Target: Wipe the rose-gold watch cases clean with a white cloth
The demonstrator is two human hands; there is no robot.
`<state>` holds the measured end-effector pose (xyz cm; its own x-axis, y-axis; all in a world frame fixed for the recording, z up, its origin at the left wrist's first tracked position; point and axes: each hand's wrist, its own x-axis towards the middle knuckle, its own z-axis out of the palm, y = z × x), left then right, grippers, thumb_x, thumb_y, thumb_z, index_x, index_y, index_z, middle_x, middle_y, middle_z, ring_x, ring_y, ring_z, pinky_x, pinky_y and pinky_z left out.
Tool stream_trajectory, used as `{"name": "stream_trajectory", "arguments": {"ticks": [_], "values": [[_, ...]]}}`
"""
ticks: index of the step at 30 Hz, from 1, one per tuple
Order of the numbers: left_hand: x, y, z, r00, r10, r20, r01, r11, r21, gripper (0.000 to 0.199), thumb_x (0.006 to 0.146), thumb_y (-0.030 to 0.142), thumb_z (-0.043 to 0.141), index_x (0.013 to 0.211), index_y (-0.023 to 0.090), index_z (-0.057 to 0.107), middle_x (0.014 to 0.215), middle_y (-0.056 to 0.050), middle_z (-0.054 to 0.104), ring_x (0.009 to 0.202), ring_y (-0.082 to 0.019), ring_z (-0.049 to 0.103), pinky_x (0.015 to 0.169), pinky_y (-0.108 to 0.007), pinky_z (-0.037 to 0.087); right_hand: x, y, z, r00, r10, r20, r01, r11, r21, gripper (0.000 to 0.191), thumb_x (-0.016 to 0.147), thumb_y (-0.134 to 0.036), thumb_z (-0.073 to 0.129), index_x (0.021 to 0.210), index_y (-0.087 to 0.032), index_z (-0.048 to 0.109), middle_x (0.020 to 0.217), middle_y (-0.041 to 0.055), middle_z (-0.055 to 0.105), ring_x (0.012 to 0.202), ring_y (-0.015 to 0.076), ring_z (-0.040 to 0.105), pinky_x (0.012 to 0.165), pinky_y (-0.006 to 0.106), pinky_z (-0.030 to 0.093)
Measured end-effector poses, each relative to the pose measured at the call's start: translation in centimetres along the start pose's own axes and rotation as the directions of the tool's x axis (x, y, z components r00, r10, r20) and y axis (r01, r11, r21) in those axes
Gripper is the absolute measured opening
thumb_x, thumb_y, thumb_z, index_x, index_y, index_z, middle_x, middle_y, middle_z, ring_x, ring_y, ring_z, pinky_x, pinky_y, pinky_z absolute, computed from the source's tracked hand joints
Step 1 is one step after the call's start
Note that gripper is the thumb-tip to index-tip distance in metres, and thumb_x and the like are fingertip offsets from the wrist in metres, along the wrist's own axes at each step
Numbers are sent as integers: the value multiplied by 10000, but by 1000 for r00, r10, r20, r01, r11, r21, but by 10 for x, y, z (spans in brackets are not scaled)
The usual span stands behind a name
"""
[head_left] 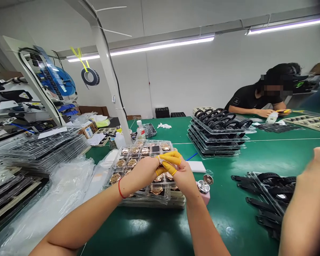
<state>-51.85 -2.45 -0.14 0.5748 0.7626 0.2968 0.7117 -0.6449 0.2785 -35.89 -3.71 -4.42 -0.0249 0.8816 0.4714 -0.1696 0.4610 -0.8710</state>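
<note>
A clear plastic tray (149, 143) of round gold watch cases (121, 163) sits on the green surface (160, 227), lower centre. Above it, the left hand (141, 172) and right hand (182, 176) close their grips, yellow-cotted fingers (170, 158) pinching a small pale piece (160, 160).

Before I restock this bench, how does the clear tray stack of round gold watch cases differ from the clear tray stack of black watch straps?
The clear gold-case tray stack shows round cases in a pocket grid; the clear black-strap tray stack shows looped bands in rows. The gold-case stack lies nearer the camera, the strap stack farther along the bench. Both are piled flat on the green bench top.
</note>
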Motion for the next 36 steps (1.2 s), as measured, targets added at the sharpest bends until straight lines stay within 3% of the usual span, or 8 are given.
{"name": "stream_trajectory", "arguments": {"ticks": [7,10,14,17,23,27,31,36], "values": [[-17,-2,23,927,-271,-258,71,804,-591,241,859,393,639,923,162,660,767,-19,641,668,-146,554,623,-247,447,-3,16,18,991,97,-92,-91,993,75,299,782,-428,712,1026,-256,735,1104,64,693,1082,252,600,1006,436,436],[-28,0,43,812,-222,-539,-58,889,-453,149,884,313,626,940,184,677,765,-19,628,709,-154,544,682,-277,446,-6,21,32,977,161,-141,-111,944,312,299,769,-472,713,959,-245,754,981,47,726,920,224,652,856,369,518],[-41,-3,62,638,146,-756,-272,961,-43,109,900,224,611,983,247,677,814,-26,618,808,-177,531,793,-330,437,-6,18,36,943,331,-9,-296,855,426,311,682,-483,783,838,-214,779,766,35,731,706,183,652,646,286,519],[-48,-7,59,710,121,-694,-282,952,-122,142,931,241,561,1038,260,653,964,-57,626,951,-207,559,884,-365,443,-5,11,26,923,373,96,-384,877,289,349,678,-489,788,877,-202,787,790,54,741,784,219,669,696,313,526],[-63,-9,32,959,-111,-261,-50,840,-541,221,982,353,445,1051,197,585,813,-25,656,648,-142,590,655,-266,467,-22,2,18,997,-11,-74,13,1000,14,254,891,-416,600,1095,-334,726,1097,25,708,1051,204,620,953,353,468],[-66,-6,26,967,-165,-195,-28,692,-722,263,938,409,533,1099,209,589,852,-18,658,694,-136,588,666,-243,472,-31,-1,27,985,-122,119,144,969,-200,318,899,-276,608,1197,-373,661,1151,32,670,1077,190,593,962,349,464],[-67,0,26,969,-177,-172,-16,649,-760,202,887,357,630,1020,206,632,831,-12,660,700,-131,570,647,-226,468,-30,4,35,995,-55,-80,48,995,-88,207,842,-310,689,1031,-378,740,1023,3,724,942,164,651,841,287,524],[-69,3,25,794,-34,-607,-277,869,-410,91,917,236,588,982,194,635,752,-11,635,653,-126,519,618,-231,433,-32,9,57,952,240,-189,-142,896,420,217,715,-428,791,909,-332,777,819,-6,755,727,144,683,715,268,565]]}}
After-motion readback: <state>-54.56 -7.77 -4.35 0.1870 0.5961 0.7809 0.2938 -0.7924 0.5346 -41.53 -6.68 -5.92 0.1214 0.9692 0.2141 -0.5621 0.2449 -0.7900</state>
